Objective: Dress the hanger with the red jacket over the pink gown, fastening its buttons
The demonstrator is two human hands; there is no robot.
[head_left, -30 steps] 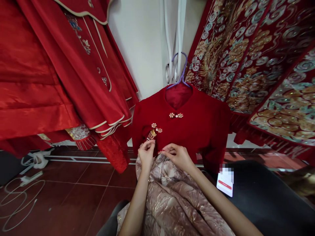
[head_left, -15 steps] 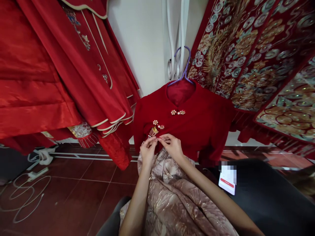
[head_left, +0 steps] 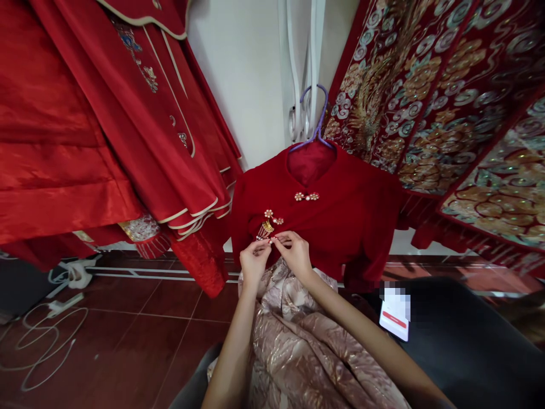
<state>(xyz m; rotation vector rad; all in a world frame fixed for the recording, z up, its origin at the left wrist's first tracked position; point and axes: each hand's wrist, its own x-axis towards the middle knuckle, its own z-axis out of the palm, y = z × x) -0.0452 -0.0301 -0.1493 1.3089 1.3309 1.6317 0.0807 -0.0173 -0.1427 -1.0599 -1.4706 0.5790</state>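
Observation:
A short red jacket (head_left: 336, 221) hangs in front of me on a purple hanger (head_left: 317, 122). Beaded flower-shaped frog fasteners (head_left: 306, 196) sit at its neck and on its chest, and a gold fan-shaped pendant (head_left: 265, 229) with a beaded tassel dangles from the chest one. Just below the pendant, my left hand (head_left: 254, 258) and my right hand (head_left: 294, 253) meet, thumbs and fingers pinched. A small pearl button (head_left: 271, 241) shows between their fingertips; its attachment is hidden by the fingers. Shiny patterned pinkish fabric (head_left: 293, 341) spreads beneath my forearms.
Red garments (head_left: 140, 113) hang at the left, and heavily embroidered ones (head_left: 443, 108) at the right. White rack poles (head_left: 313, 51) rise behind the hanger. A lit phone (head_left: 395, 312) lies on a black surface (head_left: 460, 346). A white cable (head_left: 55, 341) loops across the tiled floor.
Both hands stay pinched together below the pendant, with only a slight shift of the fingers. The white bead at the fingertips shows more clearly. The view has moved a little.

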